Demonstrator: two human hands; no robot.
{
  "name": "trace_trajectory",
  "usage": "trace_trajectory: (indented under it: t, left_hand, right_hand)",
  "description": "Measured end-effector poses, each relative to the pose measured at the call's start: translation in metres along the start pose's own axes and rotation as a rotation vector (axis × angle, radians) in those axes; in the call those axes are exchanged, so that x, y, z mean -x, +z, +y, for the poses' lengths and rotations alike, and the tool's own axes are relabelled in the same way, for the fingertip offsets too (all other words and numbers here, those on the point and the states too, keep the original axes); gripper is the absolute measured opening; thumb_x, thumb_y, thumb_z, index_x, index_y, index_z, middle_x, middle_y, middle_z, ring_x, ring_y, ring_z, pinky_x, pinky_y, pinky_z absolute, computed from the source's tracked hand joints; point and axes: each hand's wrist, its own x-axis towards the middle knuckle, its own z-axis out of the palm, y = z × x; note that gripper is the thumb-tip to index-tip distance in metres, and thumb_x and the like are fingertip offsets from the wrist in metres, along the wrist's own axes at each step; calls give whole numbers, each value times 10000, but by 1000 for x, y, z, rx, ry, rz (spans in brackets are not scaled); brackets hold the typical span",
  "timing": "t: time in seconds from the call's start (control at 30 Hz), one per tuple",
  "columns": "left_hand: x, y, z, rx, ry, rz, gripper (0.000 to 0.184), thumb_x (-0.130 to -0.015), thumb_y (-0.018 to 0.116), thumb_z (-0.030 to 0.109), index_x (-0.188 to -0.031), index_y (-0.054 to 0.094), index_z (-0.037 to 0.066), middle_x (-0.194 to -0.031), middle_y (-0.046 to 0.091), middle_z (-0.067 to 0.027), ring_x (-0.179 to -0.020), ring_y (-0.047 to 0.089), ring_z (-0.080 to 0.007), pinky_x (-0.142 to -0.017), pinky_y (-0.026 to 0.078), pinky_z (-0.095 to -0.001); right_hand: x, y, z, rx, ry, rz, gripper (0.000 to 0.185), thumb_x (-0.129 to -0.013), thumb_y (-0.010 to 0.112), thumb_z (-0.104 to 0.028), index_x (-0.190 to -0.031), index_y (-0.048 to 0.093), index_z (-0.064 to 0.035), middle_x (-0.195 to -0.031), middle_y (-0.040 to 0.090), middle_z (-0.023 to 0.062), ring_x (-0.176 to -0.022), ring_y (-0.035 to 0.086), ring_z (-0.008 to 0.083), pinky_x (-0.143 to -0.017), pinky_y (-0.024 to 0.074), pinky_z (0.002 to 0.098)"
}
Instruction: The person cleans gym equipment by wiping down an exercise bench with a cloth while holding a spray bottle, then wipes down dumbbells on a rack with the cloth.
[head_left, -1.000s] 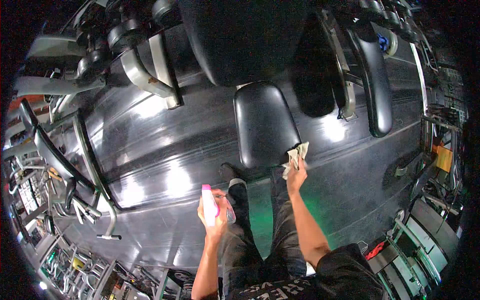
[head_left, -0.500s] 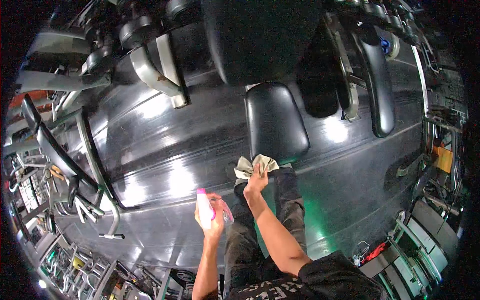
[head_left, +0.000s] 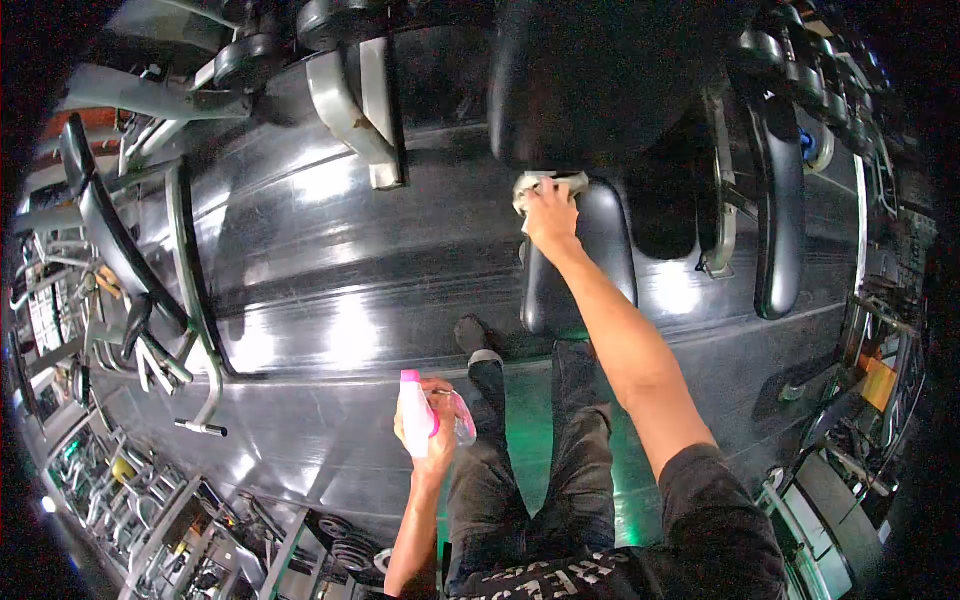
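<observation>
In my right hand point(head_left: 551, 212) is a pale cloth point(head_left: 530, 184), bunched under the fingers and pressed to the far left corner of a black padded bench seat point(head_left: 580, 285). The large black backrest point(head_left: 590, 90) rises just beyond that corner. My left hand point(head_left: 432, 440) grips a spray bottle point(head_left: 414, 415) with a white and pink head and a clear body, held low over the floor to the left of my legs. Part of the bottle is hidden by the fingers.
Another black padded bench point(head_left: 778, 220) stands to the right. Dumbbells point(head_left: 800, 75) line a rack at the far right. A grey metal frame leg point(head_left: 350, 115) rests on the dark shiny floor point(head_left: 300, 270). A machine with a black pad point(head_left: 110, 225) is at the left.
My right hand has moved the cloth from the near edge of the seat to its far left corner, arm stretched out. The left hand with the spray bottle has barely moved.
</observation>
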Motion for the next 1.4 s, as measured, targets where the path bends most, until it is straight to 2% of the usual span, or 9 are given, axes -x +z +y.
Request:
trace_trajectory:
  t: [0.1,0.23,0.43,0.77,1.03,1.1,1.17,1.27,1.4]
  left_hand:
    - [4,2,7,-41,-41,-10,126,-813,613,41,-925,589,-13,-757,644,-76,-641,611,-129,-650,498,-289]
    - [2,6,27,-44,-79,-53,112,-801,584,0,-912,595,-11,-723,638,-70,-632,612,-133,-644,498,-282]
    - [-4,15,31,-98,43,-37,104,-840,564,34,-937,573,-2,-661,607,-48,-586,590,-115,-591,472,-264]
    - [9,41,45,78,-37,-42,100,-823,584,-5,-922,581,-15,-678,628,-57,-582,596,-122,-607,485,-274]
    - [16,63,35,53,84,-92,105,-840,592,5,-941,573,-12,-768,624,-72,-563,580,-111,-571,484,-275]
    - [18,68,39,138,-1,-117,105,-842,596,7,-944,573,-9,-768,622,-69,-567,578,-104,-555,481,-268]
    - [17,73,49,29,123,-109,107,-843,602,5,-945,571,-12,-756,619,-72,-571,579,-98,-533,476,-254]
    - [22,79,49,69,-76,-95,123,-791,626,41,-910,610,17,-769,620,-41,-678,571,-110,-640,473,-279]
    - [22,84,41,1,47,-113,135,-815,612,-11,-945,579,-4,-755,621,-69,-571,578,-99,-550,479,-258]
  right_hand:
    - [9,13,-20,82,28,-9,189,-808,613,-225,-921,710,-108,-1122,526,81,-1051,474,312,-856,440,447]
    - [62,16,-47,126,-19,-240,250,-794,596,-176,-985,717,-71,-1262,489,76,-1143,430,323,-887,433,434]
    - [165,22,-56,65,-138,-190,305,-803,577,-187,-1088,661,-123,-1210,492,56,-1071,464,299,-851,447,448]
    - [250,0,51,-58,-460,-224,389,-818,543,-160,-1199,601,-222,-1330,462,18,-1104,476,263,-869,438,397]
    - [228,-53,143,-96,-324,-445,492,-773,660,-176,-1249,580,-267,-1304,509,58,-1091,528,297,-902,469,419]
    - [208,-67,149,-557,15,-570,431,-809,646,-200,-1235,588,-237,-1196,583,132,-1052,562,333,-914,465,432]
    - [183,-66,152,-767,196,-559,392,-835,632,-232,-1221,594,-176,-1093,628,170,-1025,578,358,-929,454,439]
    - [123,-69,138,-593,-35,-119,388,-832,631,-190,-1211,594,-116,-1094,628,162,-1049,558,363,-950,436,420]
    - [46,-61,96,-681,-118,167,428,-791,656,-133,-1212,583,-113,-1188,546,159,-1109,520,349,-970,422,412]
